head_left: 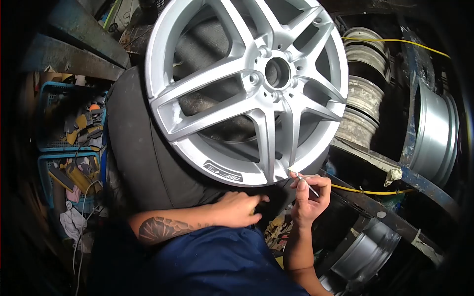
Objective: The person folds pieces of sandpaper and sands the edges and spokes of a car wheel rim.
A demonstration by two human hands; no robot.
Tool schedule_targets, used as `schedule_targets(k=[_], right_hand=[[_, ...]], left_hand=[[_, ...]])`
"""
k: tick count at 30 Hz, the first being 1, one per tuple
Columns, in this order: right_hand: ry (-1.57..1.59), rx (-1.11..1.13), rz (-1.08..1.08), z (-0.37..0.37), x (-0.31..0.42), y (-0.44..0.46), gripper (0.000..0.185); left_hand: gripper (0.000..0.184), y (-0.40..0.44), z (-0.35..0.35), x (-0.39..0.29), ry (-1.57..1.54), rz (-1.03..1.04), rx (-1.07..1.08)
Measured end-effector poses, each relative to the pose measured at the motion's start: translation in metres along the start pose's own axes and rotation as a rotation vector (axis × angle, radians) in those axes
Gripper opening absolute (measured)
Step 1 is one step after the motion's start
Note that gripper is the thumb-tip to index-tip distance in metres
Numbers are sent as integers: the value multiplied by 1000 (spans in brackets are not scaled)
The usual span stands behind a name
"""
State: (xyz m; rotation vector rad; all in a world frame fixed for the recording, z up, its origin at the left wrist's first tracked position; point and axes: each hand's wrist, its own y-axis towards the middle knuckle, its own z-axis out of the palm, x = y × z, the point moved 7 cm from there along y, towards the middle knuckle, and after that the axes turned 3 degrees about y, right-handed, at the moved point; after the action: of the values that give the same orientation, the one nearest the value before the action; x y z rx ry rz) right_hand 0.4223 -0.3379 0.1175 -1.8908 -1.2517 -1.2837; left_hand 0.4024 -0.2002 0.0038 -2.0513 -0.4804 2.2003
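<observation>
A silver multi-spoke car wheel rim (217, 81) lies face up on a dark padded support (136, 143). Near its lower edge, a black printed label (222, 171) sits on the rim. My right hand (311, 195) pinches a slim, pen-like tool (309, 186) whose pale tip is close to the rim's lower right edge. Whether that tip touches the metal, I cannot tell. My left hand (237, 209) lies in front of my lap, below the rim, with its fingers apart and nothing visible in them. Whitish patches (177, 113) mark the left end of one spoke.
Blue plastic baskets (47, 190) with sanding blocks and cloths stand at left. On the right, a metal rack (375, 160) holds several worn rims (365, 96) and a shiny rim (434, 133). A yellow hose (368, 191) runs beside it; a white cable (81, 237) hangs at lower left.
</observation>
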Motion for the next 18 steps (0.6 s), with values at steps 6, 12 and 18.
schedule_targets(k=[6,12,18], right_hand=[[86,-83,43,-15,-37,2,10],[278,-401,121,-10,-80,8,13],[422,-408,106,-17,-89,7,13]], left_hand=[[88,-23,-10,-37,-154,84,-168],[109,-26,-22,-22,-815,-73,-245],[109,-22,-15,-43,-863,-101,-163]])
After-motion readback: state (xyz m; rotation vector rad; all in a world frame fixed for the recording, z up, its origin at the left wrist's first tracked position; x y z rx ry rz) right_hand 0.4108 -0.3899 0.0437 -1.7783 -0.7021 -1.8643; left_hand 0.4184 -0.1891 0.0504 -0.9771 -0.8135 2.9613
